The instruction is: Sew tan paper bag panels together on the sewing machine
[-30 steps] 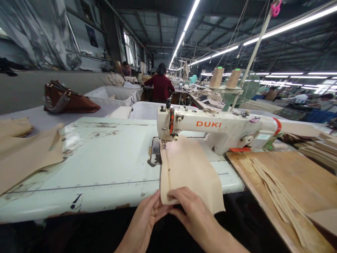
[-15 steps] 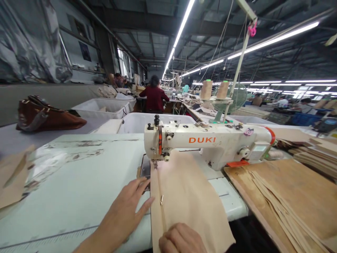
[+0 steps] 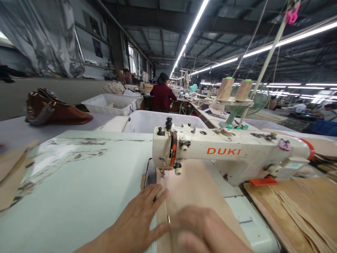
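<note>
A beige panel (image 3: 195, 189) lies under the needle area of a white sewing machine (image 3: 200, 147) marked DUKI. Along its left side runs a zipper (image 3: 166, 200) with a metal zipper pull (image 3: 169, 219). My left hand (image 3: 139, 218) rests flat at the panel's left edge, fingers stretched toward the needle and thumb apart, beside the pull. Over the panel, just right of the zipper, my right hand (image 3: 210, 228) is smeared by motion. Its fingers are too blurred to show whether they grip anything.
A wooden board (image 3: 295, 203) with beige strips (image 3: 300, 218) sits to the right. Thread cones (image 3: 225, 88) stand behind the machine. Far left are a brown handbag (image 3: 58, 109) and beige pieces (image 3: 13, 175). A white bin (image 3: 139, 121) and a person in dark red (image 3: 163, 95) are beyond.
My right hand has moved up and forward along the panel, coming near the zipper pull. My left hand stays at the panel's left edge. The camera view has shifted, with the machine appearing larger.
</note>
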`<action>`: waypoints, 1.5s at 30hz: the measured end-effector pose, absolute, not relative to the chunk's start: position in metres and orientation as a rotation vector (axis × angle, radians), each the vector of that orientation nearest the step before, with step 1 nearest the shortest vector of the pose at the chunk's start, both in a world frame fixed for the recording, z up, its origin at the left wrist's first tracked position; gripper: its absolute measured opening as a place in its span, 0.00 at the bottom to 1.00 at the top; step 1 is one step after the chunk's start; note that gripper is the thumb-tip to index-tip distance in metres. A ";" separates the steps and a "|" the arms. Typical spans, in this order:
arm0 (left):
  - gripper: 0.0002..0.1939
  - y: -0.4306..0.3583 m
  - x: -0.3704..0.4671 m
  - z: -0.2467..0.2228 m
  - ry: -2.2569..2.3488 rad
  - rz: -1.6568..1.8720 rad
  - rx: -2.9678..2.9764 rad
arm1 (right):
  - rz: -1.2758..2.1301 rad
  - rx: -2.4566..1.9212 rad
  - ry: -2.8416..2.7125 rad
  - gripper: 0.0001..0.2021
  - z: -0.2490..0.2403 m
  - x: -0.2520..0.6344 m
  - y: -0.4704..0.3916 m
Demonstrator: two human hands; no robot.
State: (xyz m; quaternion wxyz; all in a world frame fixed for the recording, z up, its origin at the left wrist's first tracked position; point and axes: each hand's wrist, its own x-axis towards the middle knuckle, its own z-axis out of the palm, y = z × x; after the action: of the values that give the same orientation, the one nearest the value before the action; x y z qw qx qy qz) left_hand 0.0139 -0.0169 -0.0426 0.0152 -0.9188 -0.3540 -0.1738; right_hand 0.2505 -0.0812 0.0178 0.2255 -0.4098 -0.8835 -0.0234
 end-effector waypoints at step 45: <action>0.36 -0.116 -0.001 -0.033 -0.912 -0.670 -2.921 | 0.160 -1.224 -2.559 0.04 0.010 0.245 -0.079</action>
State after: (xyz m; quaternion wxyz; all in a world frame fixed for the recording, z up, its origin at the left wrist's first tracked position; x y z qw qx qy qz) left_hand -0.0014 -0.1160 -0.0335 0.0044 -0.9324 -0.2912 -0.2138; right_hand 0.2453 -0.0791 0.0096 0.1494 -0.4260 -0.8906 0.0555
